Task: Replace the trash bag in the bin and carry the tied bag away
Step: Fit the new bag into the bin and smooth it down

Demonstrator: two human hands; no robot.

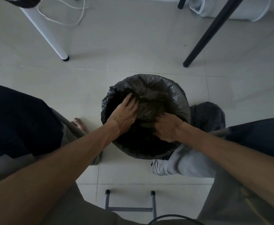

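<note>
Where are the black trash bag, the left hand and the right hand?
black trash bag [150, 82]: head view, plastic folded over the far rim.
left hand [124, 116]: head view, back of hand.
right hand [167, 127]: head view, back of hand.

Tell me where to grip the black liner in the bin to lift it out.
Grip the black liner at its rim, where the plastic folds over the bin's edge, coming from above on opposite sides. Both the left hand and right hand are inside, on loose slack plastic.

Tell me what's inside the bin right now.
A black trash bag lines the bin, its edge folded over the rim. Both hands, left and right, are pressed into it. The bottom is dark and covered by plastic, so any contents cannot be seen.
</note>
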